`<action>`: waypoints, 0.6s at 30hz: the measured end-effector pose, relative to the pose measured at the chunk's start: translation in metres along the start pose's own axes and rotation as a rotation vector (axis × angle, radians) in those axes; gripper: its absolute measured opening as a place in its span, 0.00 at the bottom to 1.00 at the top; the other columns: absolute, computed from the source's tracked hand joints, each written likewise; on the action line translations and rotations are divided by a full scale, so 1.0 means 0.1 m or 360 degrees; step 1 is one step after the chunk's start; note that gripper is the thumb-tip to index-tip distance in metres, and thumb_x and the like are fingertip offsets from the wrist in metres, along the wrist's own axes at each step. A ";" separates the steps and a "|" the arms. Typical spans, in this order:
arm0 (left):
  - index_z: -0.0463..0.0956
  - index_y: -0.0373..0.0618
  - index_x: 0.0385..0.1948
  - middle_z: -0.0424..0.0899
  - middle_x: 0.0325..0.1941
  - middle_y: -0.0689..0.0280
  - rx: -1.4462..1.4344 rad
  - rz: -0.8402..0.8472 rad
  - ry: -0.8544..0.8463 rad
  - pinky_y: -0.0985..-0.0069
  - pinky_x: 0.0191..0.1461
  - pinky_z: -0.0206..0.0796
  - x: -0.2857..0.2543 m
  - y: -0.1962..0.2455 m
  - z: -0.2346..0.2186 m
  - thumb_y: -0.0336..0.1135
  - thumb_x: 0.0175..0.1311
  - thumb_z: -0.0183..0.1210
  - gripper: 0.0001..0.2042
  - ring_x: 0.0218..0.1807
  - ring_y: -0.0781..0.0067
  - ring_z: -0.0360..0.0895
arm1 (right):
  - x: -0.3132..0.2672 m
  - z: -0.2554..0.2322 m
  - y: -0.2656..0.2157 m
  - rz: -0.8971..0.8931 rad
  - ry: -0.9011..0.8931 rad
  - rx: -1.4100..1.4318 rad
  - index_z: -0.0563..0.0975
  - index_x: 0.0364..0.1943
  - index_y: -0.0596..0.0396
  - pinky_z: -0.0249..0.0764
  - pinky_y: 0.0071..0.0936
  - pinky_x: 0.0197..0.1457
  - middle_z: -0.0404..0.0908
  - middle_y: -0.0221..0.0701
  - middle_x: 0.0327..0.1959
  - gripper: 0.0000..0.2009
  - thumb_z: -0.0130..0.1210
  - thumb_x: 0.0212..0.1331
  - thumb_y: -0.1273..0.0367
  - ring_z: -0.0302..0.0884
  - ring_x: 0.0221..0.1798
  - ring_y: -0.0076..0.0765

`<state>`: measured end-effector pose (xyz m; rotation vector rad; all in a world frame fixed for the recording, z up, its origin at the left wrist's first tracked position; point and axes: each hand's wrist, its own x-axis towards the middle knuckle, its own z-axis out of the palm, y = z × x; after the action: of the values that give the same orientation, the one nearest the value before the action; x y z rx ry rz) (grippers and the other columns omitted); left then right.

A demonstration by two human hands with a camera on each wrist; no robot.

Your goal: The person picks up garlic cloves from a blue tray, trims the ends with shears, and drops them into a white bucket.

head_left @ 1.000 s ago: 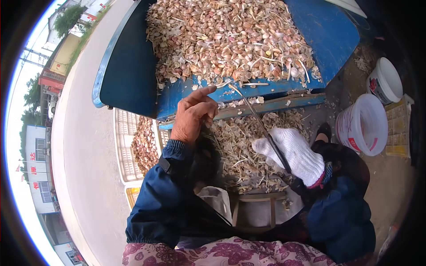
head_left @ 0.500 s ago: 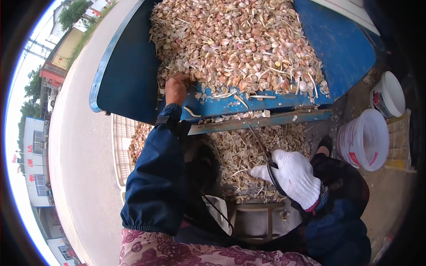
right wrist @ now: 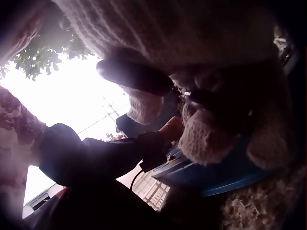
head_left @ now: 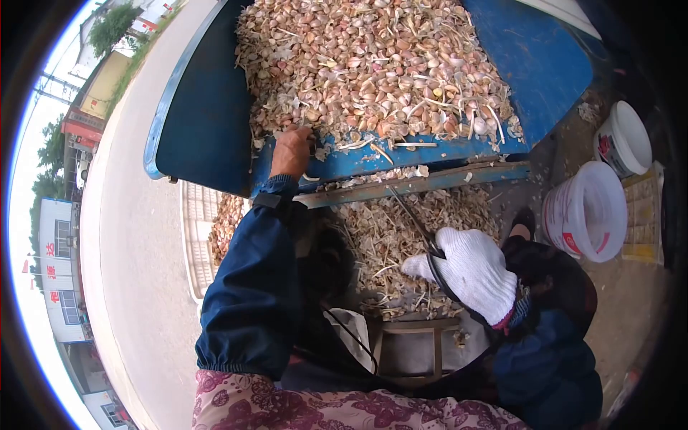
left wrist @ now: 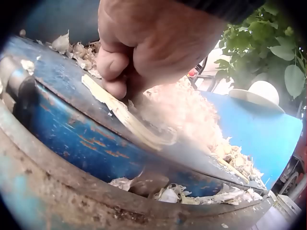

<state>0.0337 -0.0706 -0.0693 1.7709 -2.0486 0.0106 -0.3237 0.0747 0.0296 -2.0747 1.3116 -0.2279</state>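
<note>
My left hand (head_left: pixel 292 152) is bare and reaches to the front left edge of a heap of loose garlic cloves (head_left: pixel 373 79) on a blue metal tray (head_left: pixel 534 64). In the left wrist view its fingers curl down at the tray surface beside a pale dry garlic stem (left wrist: pixel 129 117); I cannot tell whether they pinch anything. My right hand (head_left: pixel 469 269), in a white knit glove, grips dark-handled scissors (head_left: pixel 408 211), blades pointing up and left toward the tray's front bar. The dark handle (right wrist: pixel 136 78) shows between gloved fingers in the right wrist view.
Dry stems and skins (head_left: pixel 387 258) lie piled below the tray. White plastic crates (head_left: pixel 199 215) with cloves stand at lower left. Two white buckets (head_left: pixel 605 208) and a yellow crate (head_left: pixel 643 215) are at right. A road (head_left: pixel 132 236) runs along the left.
My left hand has moved up and left from the tray's front edge to the heap's near left edge. The scissors in my right hand have dropped back from the tray edge.
</note>
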 end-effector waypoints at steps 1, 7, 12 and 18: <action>0.80 0.40 0.33 0.81 0.32 0.53 -0.0068 0.0081 0.0054 0.64 0.35 0.71 0.01 -0.06 -0.01 0.27 0.52 0.59 0.07 0.35 0.53 0.81 | 0.00 -0.02 0.00 0.0004 0.0004 0.0004 0.75 0.17 0.58 0.70 0.44 0.25 0.74 0.47 0.14 0.30 0.59 0.51 0.41 0.77 0.22 0.54; 0.76 0.38 0.40 0.81 0.31 0.60 -0.2149 -0.1328 0.0043 0.76 0.17 0.59 -0.08 -0.40 -0.37 0.26 0.58 0.57 0.09 0.23 0.72 0.77 | 0.00 -0.15 -0.05 0.0014 0.0095 0.0068 0.75 0.18 0.58 0.70 0.45 0.26 0.74 0.47 0.15 0.28 0.61 0.50 0.43 0.77 0.23 0.55; 0.73 0.39 0.41 0.79 0.28 0.61 -0.2690 -0.1483 -0.0084 0.77 0.16 0.56 -0.22 -0.29 -0.54 0.23 0.57 0.57 0.10 0.21 0.71 0.75 | 0.00 -0.17 -0.06 0.0054 0.0044 0.0046 0.76 0.18 0.59 0.72 0.44 0.27 0.75 0.48 0.16 0.28 0.60 0.51 0.43 0.78 0.24 0.55; 0.81 0.37 0.32 0.80 0.21 0.65 -0.1466 -0.1280 0.0029 0.78 0.19 0.61 -0.15 -0.21 -0.24 0.29 0.55 0.62 0.06 0.21 0.72 0.76 | 0.02 -0.19 -0.09 0.0087 -0.0021 -0.0001 0.77 0.19 0.59 0.72 0.44 0.28 0.75 0.48 0.16 0.29 0.60 0.51 0.43 0.78 0.24 0.55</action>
<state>0.0623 -0.0536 -0.0575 1.7446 -0.8946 -0.9651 -0.3252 0.0668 0.0496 -2.0347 1.3587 -0.1897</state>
